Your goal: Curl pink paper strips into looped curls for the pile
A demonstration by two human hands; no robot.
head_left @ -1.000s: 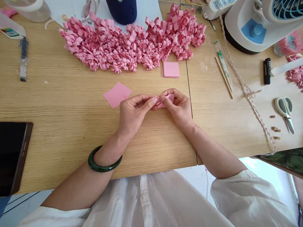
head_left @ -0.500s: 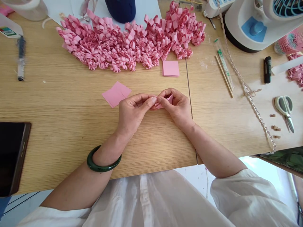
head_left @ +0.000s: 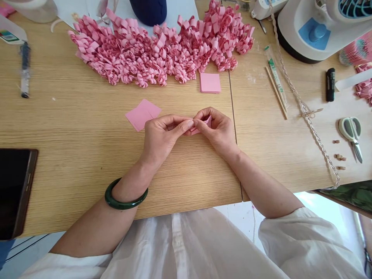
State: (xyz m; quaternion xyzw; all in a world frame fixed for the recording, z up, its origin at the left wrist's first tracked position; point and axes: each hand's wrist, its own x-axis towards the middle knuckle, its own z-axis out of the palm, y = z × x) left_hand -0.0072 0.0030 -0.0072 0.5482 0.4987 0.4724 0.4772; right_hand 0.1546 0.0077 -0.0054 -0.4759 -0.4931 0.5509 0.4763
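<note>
Between my two hands is a small piece of pink paper, mostly covered by my fingers. My left hand is closed, its thumb and fingertips pinching the paper's left side. Its right side sits in my right hand, also closed, with the thumb pressed on top. The fingertips of both hands meet. Loose pink paper squares lie overlapping just behind my left hand. A neat stack of pink paper squares rests farther back, beyond my right hand.
A long heap of curled pink paper pieces spans the back, before a dark blue cup. Rightward lie wooden sticks, a braided cord, a black marker, scissors and a fan. A phone lies left.
Both hands keep their pinch on the pink paper, with only a very slight shift of the left hand and wrist. The whole view has moved a little.
</note>
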